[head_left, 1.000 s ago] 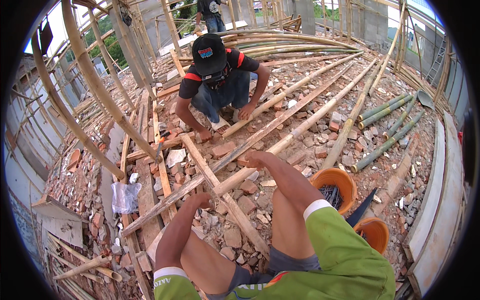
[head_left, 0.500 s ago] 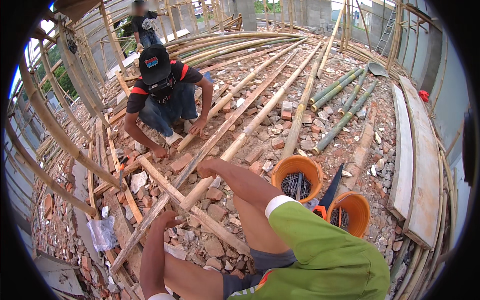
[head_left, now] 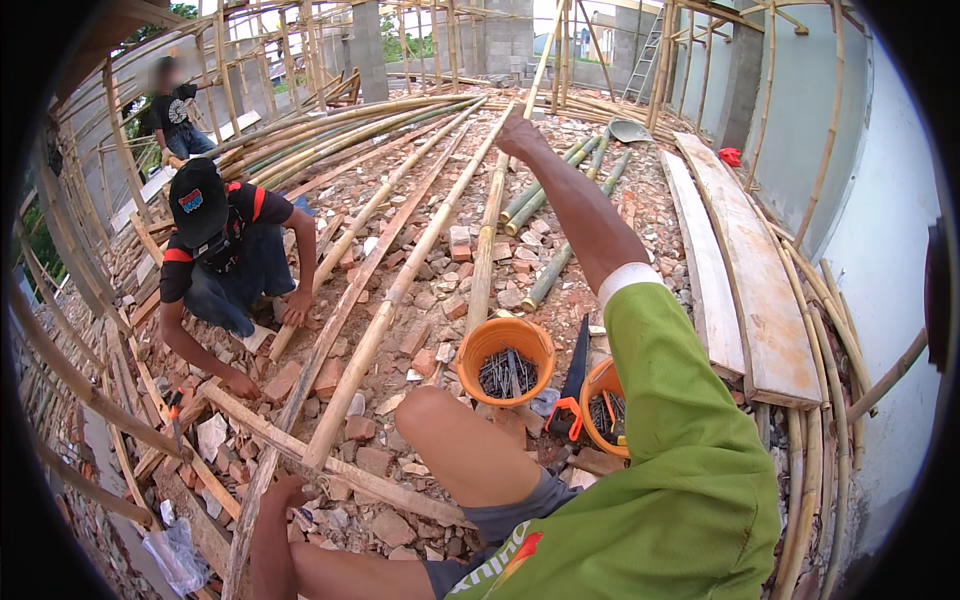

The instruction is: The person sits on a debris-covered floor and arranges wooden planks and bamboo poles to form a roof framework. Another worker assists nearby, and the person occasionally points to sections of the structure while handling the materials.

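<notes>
My right arm is stretched far out ahead, and my right hand [head_left: 520,132] is raised in front of the long bamboo poles. Its back faces me, so the fingers are mostly hidden. Low on the left, my left hand [head_left: 287,492] is closed with bent fingers beside a long wooden plank [head_left: 330,335]; what it holds, if anything, is too small to name. A cross timber [head_left: 350,472] lies near that hand, under the near end of a pale bamboo pole [head_left: 378,325]. Across from me a crouching co-worker [head_left: 228,235] has one hand by a bamboo pole [head_left: 345,240] and the other low near the timber's far end.
Two orange buckets [head_left: 533,335] of nails stand by my right knee, with an orange-handled handsaw [head_left: 575,370] between them. Broken brick covers the ground. Green bamboo lengths [head_left: 548,272] lie ahead; wide boards [head_left: 745,310] lie at right. Another person [head_left: 175,115] stands far left.
My right hand has left the near pole and swung up and forward. My left hand has dropped lower, toward the plank. The view has turned right.
</notes>
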A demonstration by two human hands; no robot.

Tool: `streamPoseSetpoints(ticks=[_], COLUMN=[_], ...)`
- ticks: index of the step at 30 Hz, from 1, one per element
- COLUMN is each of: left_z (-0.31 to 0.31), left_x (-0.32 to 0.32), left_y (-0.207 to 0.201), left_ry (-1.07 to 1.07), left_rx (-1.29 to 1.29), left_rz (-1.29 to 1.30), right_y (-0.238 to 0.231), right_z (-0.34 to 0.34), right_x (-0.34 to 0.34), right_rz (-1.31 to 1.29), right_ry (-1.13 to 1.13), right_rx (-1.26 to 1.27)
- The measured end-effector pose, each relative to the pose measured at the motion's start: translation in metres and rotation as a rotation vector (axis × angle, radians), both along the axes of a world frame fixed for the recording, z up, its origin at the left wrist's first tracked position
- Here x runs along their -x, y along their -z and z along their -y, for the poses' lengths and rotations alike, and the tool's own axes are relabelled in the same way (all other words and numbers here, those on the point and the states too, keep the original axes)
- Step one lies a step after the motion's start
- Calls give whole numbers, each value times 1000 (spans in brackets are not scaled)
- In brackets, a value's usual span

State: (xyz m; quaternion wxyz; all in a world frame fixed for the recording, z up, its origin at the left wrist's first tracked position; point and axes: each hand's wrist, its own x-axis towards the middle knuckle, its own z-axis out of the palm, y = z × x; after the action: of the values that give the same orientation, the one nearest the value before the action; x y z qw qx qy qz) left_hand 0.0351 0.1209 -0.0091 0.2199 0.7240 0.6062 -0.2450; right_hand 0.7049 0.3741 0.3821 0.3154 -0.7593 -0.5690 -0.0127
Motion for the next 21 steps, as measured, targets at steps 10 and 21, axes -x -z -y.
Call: streamPoseSetpoints(ticks=[10,21], left_z=[13,10], left_x=[-91,-91], left_y=[-54,-39], left_ry=[172,174], left_rx=[38,75], left_rz=[184,97], right_y=[-57,-40], right_z=[130,73], right_x=[-129,-164], right_rz=[77,294], right_ry=[188,260], right_rx=[39,353])
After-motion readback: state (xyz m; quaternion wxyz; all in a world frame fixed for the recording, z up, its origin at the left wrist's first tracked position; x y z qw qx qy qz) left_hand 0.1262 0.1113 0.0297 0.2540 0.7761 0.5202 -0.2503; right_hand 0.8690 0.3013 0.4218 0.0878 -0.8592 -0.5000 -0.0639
